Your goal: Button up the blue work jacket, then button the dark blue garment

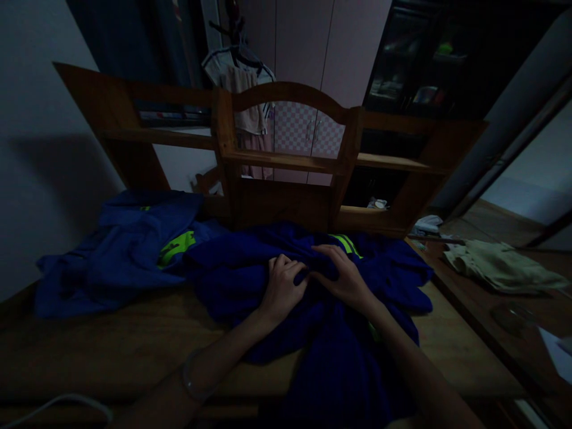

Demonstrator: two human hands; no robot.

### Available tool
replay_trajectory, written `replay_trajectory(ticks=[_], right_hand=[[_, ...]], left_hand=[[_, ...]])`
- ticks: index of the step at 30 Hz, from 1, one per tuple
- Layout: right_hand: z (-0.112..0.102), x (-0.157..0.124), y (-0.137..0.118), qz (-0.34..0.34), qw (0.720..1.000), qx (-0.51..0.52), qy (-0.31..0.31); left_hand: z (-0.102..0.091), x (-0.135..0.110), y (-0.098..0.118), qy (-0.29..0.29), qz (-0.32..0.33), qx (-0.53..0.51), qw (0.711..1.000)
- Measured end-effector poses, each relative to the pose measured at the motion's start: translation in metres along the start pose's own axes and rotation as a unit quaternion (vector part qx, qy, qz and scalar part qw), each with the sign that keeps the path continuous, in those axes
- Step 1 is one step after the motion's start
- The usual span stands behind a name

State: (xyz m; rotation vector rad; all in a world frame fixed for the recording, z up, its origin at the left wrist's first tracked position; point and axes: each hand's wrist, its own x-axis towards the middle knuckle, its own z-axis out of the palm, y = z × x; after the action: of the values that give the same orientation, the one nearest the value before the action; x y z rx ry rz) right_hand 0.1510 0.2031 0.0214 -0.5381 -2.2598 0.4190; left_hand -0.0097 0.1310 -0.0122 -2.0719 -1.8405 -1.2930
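A dark blue garment (pixel 250 262) with yellow-green stripes lies rumpled on the wooden desk, part of it hanging over the front edge towards me. My left hand (pixel 286 283) is closed on a fold of it, and a bit of blue cloth shows between thumb and fingers. Just to the right, my right hand (pixel 342 277) rests on the same garment, its thumb and fingers apart and curved over the cloth. The right thumb tip is close to the left fingers. A lighter blue garment (pixel 129 244) with a yellow-green patch lies crumpled to the left.
A wooden shelf unit (pixel 286 161) rises along the desk's back edge. Pale folded cloth (pixel 500 265) lies on a brown surface at right, near a clear round object (pixel 513 316). A white cable (pixel 75 398) crosses the front left. Clothes (pixel 245 89) hang behind the shelf. The room is dim.
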Motion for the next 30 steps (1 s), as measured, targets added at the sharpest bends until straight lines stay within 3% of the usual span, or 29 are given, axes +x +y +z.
replay_trajectory(ticks=[3,8,13,19,30], right_hand=[[0.012,-0.005,-0.003,-0.004,1.0,0.01,-0.023],[0.013,-0.013,0.008,0.028,0.998,-0.053,-0.033],[0.014,-0.015,0.011,0.043,0.996,-0.05,-0.064],[0.012,-0.017,0.008,0.049,0.996,-0.009,-0.08],[0.013,-0.018,0.009,0.058,0.995,-0.015,-0.077]], left_hand=[[0.001,-0.001,-0.004,0.008,-0.025,-0.023,0.999],[0.003,-0.001,-0.011,0.023,-0.071,-0.071,0.995],[0.002,0.0,-0.012,0.006,-0.067,-0.111,0.992],[-0.001,0.004,-0.01,-0.01,-0.014,-0.115,0.993],[0.004,0.001,-0.013,-0.037,-0.035,-0.176,0.983]])
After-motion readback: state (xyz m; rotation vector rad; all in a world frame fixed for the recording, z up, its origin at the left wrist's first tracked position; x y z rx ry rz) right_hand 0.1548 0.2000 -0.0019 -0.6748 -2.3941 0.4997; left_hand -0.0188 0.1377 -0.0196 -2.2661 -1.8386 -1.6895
